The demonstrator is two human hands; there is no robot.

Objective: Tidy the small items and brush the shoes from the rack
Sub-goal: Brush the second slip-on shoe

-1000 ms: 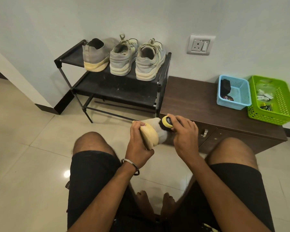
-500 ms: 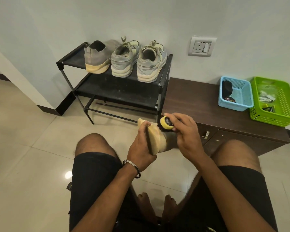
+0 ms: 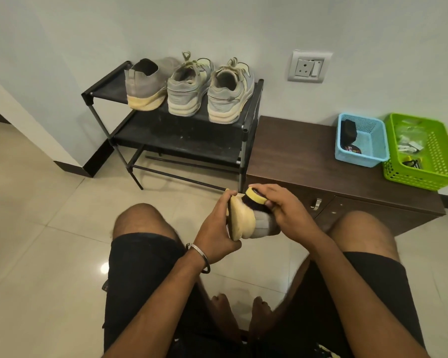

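Observation:
I sit with a grey shoe (image 3: 263, 223) with a pale yellow sole held between my knees. My left hand (image 3: 219, 226) grips its sole, turned on edge. My right hand (image 3: 285, 209) holds a small yellow-backed brush (image 3: 255, 196) with dark bristles against the shoe's upper. On the top shelf of the black rack (image 3: 181, 140) stand three shoes: a matching grey one (image 3: 145, 85) and a laced grey pair (image 3: 207, 90).
A low brown cabinet (image 3: 300, 156) stands right of the rack. On it sit a blue basket (image 3: 361, 140) with dark items and a green basket (image 3: 424, 153) with small packets. A wall socket (image 3: 309, 66) is above. Glossy tiled floor lies to the left.
The shoe and both hands have dropped slightly and the brush has slid along the upper; my head has tilted so the scene sits lower in view.

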